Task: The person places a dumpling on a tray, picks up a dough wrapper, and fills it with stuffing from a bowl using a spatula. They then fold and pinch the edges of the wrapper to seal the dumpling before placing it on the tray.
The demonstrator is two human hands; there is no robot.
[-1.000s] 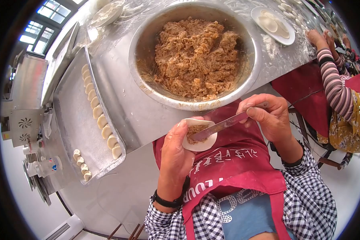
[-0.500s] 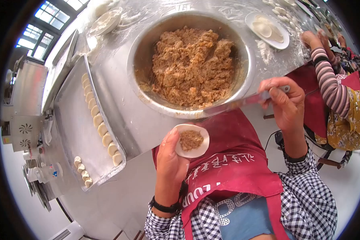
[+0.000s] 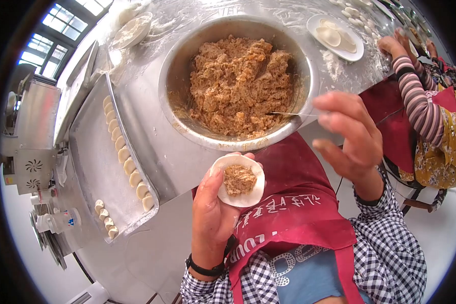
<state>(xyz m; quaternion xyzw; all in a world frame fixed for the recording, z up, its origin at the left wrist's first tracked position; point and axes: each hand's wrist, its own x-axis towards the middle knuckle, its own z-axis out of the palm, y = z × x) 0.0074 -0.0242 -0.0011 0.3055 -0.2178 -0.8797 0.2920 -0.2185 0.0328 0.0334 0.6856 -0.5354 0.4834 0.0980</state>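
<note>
On my left hand (image 3: pixel 213 215) rests a round dough wrapper (image 3: pixel 256 190), its edge held under the thumb. A dab of brown filling (image 3: pixel 239 179) sits in the wrapper's middle, and the dough is unfolded. My right hand (image 3: pixel 354 139) is raised beside the bowl's right rim, fingers spread and slightly blurred, with nothing gripped. A thin flat spreader (image 3: pixel 289 113) stands with its tip in the filling mass (image 3: pixel 238 86); its outer end reaches towards my right fingers. That mass heaps up inside the large metal bowl (image 3: pixel 166 109).
To the left, a metal tray (image 3: pixel 99 172) carries a row of dumplings (image 3: pixel 123 153) and several smaller ones (image 3: pixel 104 215). Behind the bowl's right side is a white plate (image 3: pixel 357 53) of wrappers. A co-worker's striped sleeve (image 3: pixel 415 101) is at the right.
My right hand has let go of the spreader, whose tip now sits in the bowl's filling; its fingers have opened. The wrapper in my left hand has tilted and shows more filling.
</note>
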